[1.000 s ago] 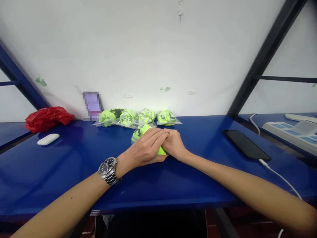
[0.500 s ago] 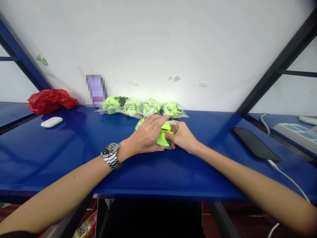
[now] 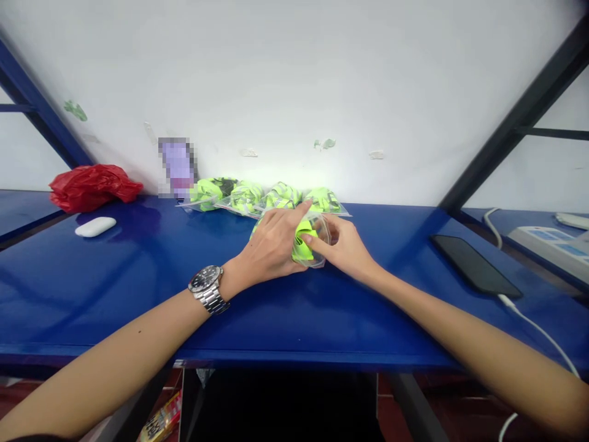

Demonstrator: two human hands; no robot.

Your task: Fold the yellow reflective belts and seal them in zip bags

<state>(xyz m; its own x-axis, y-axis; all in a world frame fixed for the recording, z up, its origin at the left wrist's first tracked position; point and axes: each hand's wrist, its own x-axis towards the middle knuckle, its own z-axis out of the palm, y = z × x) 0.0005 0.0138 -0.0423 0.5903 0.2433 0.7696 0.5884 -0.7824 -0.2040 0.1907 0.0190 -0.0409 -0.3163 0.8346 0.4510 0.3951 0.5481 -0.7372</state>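
Note:
My left hand (image 3: 275, 240), with a steel watch at the wrist, wraps over a clear plastic bag (image 3: 317, 261) packed with a folded neon-yellow reflective vest (image 3: 302, 244). The bag's mouth faces right and stands rounded and open. At that mouth my right hand (image 3: 345, 245) has its thumb against the yellow fabric, its other fingers curled behind the bag's rim and partly hidden. Just behind my hands, several similar clear bags of yellow reflective fabric (image 3: 281, 196) lie in a row along the wall.
On the blue table (image 3: 151, 276), a red plastic bag (image 3: 94, 187) and a white earbud case (image 3: 96, 227) lie at left. A blurred-out phone (image 3: 178, 164) leans on the wall. At right lie a charging black phone (image 3: 476, 264) and a white device (image 3: 552, 248).
My right fingers have loosened and shifted slightly right. The bag's mouth now shows wider and rounder, with the yellow fabric deeper in it. My left hand keeps its hold, index finger raised more.

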